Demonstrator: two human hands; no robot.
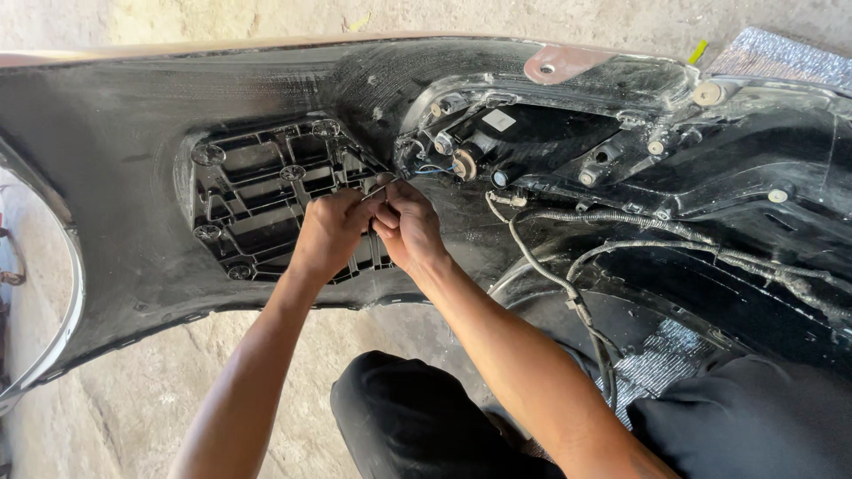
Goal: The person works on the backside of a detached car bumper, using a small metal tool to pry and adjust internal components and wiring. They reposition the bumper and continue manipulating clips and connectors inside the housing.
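So this is the back side of a black car bumper [133, 177] lying on a concrete floor [106, 417], and both hands are bunched together right at the edge of the lamp housing [532, 151]. Left hand [330, 232] and right hand [408, 226] are touching each other, fingers pressed together, pinching a thin wire [382, 186] that runs up toward the socket area, where a bit of blue wire [435, 168] peeks out. Looks to me like the step in hand is joining or twisting wire ends near the lamp, somewhere mid-job, since the harness [550, 275] hangs loose across the bumper. Can't tell if there's a small tool in the grip or just bare wire, it's too tiny. Judging from this, the next move needs a steady pinch and very little pull, because that wire is thin and the connection sits right against the plastic grille insert [266, 195]. Counts: two hands, one bumper, one ribbed grille insert with four round fasteners that I can make out, one copper-coloured tab [564, 62] on the top edge, at least two wrapped cable runs in the harness. The person's knees in dark trousers [417, 426] are just below.
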